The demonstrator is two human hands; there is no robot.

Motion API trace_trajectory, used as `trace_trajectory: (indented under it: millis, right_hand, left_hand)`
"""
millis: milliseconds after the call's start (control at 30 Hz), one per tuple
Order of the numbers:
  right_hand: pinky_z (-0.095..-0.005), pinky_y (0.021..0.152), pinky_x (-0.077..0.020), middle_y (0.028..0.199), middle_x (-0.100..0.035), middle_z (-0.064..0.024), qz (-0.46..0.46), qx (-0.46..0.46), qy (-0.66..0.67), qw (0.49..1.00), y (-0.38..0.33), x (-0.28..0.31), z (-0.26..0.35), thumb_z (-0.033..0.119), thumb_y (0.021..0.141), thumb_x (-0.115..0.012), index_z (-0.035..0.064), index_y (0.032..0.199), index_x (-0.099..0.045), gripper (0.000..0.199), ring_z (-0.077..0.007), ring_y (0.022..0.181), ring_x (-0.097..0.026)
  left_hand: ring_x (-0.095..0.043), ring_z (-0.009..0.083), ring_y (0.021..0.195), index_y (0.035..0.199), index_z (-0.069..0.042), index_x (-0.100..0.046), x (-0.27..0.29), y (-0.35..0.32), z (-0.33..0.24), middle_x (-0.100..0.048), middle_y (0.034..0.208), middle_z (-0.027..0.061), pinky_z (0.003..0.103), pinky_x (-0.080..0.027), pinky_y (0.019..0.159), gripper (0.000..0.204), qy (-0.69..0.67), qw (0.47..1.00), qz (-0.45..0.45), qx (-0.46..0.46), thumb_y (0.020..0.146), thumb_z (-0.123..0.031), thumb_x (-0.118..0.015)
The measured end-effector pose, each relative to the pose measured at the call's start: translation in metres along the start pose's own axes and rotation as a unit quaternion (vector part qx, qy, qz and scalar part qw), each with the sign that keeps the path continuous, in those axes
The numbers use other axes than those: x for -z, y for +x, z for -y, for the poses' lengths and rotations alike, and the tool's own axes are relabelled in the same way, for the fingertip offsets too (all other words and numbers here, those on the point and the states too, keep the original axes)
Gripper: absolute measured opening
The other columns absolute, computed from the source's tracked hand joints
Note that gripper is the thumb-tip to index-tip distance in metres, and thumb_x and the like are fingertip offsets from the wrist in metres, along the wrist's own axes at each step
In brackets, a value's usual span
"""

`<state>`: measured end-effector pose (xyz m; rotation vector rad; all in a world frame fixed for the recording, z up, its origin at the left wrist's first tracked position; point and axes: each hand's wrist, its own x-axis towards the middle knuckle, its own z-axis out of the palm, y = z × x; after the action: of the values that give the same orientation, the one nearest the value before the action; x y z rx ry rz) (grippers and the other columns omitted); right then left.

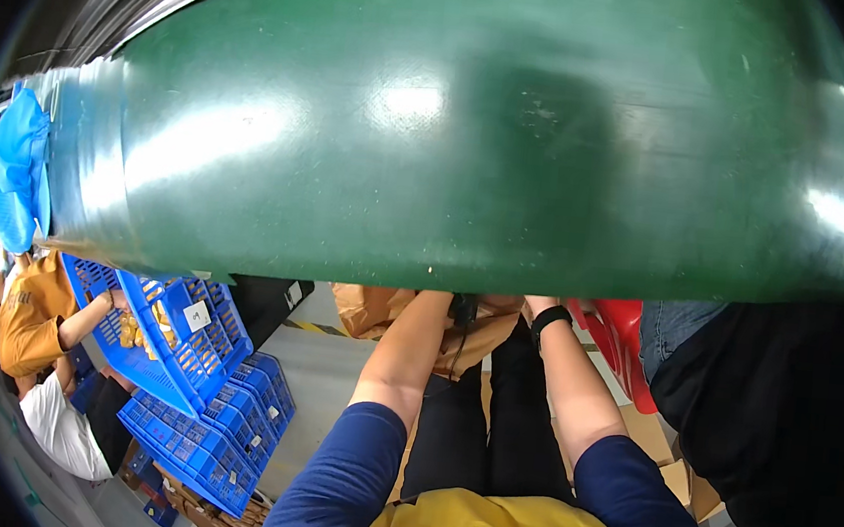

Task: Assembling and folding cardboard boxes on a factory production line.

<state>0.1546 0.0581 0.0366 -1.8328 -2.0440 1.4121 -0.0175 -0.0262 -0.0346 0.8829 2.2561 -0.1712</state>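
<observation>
Both my forearms reach forward under the near edge of a green conveyor belt (347,197). At that edge my left hand (436,299) is almost wholly hidden, and its fingers do not show. Of my right hand (540,305) only the part by the black wristband (551,318) shows; its fingers are hidden too. Crumpled brown paper, perhaps a bag (363,308), lies around and between my wrists above my knees. A small dark thing (463,309) sits beside my left wrist, too covered to name. Whether either hand grips the paper cannot be seen.
Blue plastic crates (217,421) stand stacked at the left; the top one (202,340) is tilted and holds yellowish packets. A person in an orange shirt (36,315) reaches into it. Red plastic (625,357) and cardboard boxes (679,482) are at my right, beside another person in dark clothes.
</observation>
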Motion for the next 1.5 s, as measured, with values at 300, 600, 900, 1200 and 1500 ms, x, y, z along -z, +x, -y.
trace_trajectory:
  millis: [300,600,900,1200,1500]
  right_hand:
    - [-0.0349,0.083,-0.0448,0.115,-0.052,-0.0173,-0.003,-0.084,0.098,0.992,-0.041,0.061,0.04,0.012,0.074,-0.066,0.0033,0.134,-0.026,0.073,-0.0263,0.097,-0.054]
    - [-0.0294,0.088,-0.0426,0.119,-0.051,-0.0184,0.134,-0.083,0.172,0.972,-0.08,0.106,0.073,0.017,0.077,-0.067,0.0016,0.133,-0.032,0.067,-0.0217,0.103,-0.053]
    - [-0.0308,0.107,-0.0099,0.148,-0.004,-0.0147,0.376,-0.001,0.432,0.82,-0.103,0.156,0.161,0.033,0.069,-0.075,0.006,0.139,0.014,0.117,-0.0234,0.136,-0.008]
    - [-0.0329,0.108,-0.0094,0.146,-0.013,-0.0115,0.317,0.031,0.582,0.748,-0.148,0.148,0.178,0.052,0.061,-0.075,0.0053,0.142,0.002,0.121,-0.0227,0.135,-0.013]
    - [-0.041,0.102,-0.0321,0.133,-0.04,-0.009,0.201,0.043,0.748,0.631,-0.167,0.136,0.135,0.071,0.067,-0.053,0.0077,0.134,-0.031,0.095,-0.0246,0.121,-0.041]
  left_hand:
    - [-0.048,0.0417,0.1,0.122,-0.01,-0.041,0.122,-0.079,-0.067,-0.041,0.114,0.0279,0.044,-0.044,0.081,0.076,-0.224,0.963,-0.147,-0.021,0.056,-0.017,-0.077]
    - [-0.05,0.0422,0.095,0.141,-0.023,-0.005,0.218,-0.163,-0.086,-0.044,0.106,0.0232,0.046,-0.045,0.08,0.112,-0.178,0.977,-0.12,0.014,0.055,-0.02,-0.077]
    - [-0.04,0.038,0.12,0.141,-0.009,0.008,0.317,-0.283,-0.053,-0.035,0.129,0.0261,0.041,-0.038,0.096,0.122,-0.354,0.906,-0.14,-0.187,0.052,-0.019,-0.075]
    - [-0.045,0.0289,0.115,0.138,-0.011,0.018,0.335,-0.317,-0.042,-0.039,0.125,0.0199,0.038,-0.036,0.097,0.129,-0.397,0.871,-0.134,-0.258,0.053,-0.019,-0.079]
    - [-0.048,0.0347,0.095,0.134,-0.016,-0.033,0.284,-0.346,-0.113,-0.042,0.114,0.0197,0.042,-0.048,0.072,0.093,-0.213,0.885,-0.265,-0.319,0.051,-0.017,-0.076]
